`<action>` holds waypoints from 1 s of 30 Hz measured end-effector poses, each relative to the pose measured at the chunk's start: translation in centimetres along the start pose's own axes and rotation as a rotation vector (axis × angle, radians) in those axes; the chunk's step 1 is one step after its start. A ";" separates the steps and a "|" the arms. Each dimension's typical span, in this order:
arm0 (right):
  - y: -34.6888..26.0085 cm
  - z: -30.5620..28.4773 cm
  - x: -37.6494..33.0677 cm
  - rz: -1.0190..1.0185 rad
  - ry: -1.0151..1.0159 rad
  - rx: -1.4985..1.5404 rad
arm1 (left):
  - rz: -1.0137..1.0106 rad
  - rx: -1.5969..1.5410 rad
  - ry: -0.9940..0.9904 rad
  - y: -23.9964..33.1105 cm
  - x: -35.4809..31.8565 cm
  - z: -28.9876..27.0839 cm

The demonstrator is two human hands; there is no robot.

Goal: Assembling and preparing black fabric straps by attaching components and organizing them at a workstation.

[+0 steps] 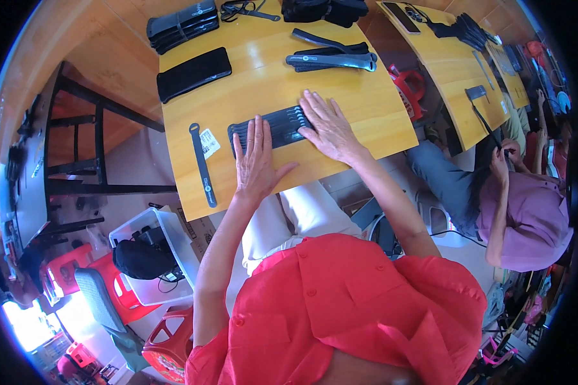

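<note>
Several black straps [282, 125] are laid side by side in a flat row toward the near edge of the desk [366, 122]. Their left part is covered by the left hand [257, 168], its fingers straight and slightly parted; their right end is touched by the spread, extended fingers of the right hand [332, 131]. Nothing is seen gripped by either. To the left, a single strap [203, 170] is placed beside a white label [209, 143]. Farther back, a strap pile [331, 61] is set at right, a flat black rectangular piece [194, 74] at left.
</note>
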State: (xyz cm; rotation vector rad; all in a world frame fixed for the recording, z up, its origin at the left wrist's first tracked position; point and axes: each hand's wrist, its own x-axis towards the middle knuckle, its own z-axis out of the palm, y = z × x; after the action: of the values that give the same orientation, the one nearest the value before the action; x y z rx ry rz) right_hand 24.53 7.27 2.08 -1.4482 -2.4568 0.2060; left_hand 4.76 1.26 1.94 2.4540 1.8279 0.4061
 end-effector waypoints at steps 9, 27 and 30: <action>-0.9 1.5 0.2 -0.156 -0.059 -0.070 | 0.024 -0.010 -0.052 0.7 1.0 1.2; -4.7 -0.6 -2.6 -0.097 0.201 0.053 | -0.438 -0.307 0.512 -2.9 -7.9 -3.3; -5.9 0.3 -4.6 -0.092 0.310 0.246 | -0.619 -0.180 0.549 -4.7 -10.1 -3.9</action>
State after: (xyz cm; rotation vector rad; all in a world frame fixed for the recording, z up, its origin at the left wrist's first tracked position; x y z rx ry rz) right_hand 21.65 0.36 2.58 -1.1651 -2.1562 0.2363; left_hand -3.23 -7.40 3.02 1.6243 2.4700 1.1965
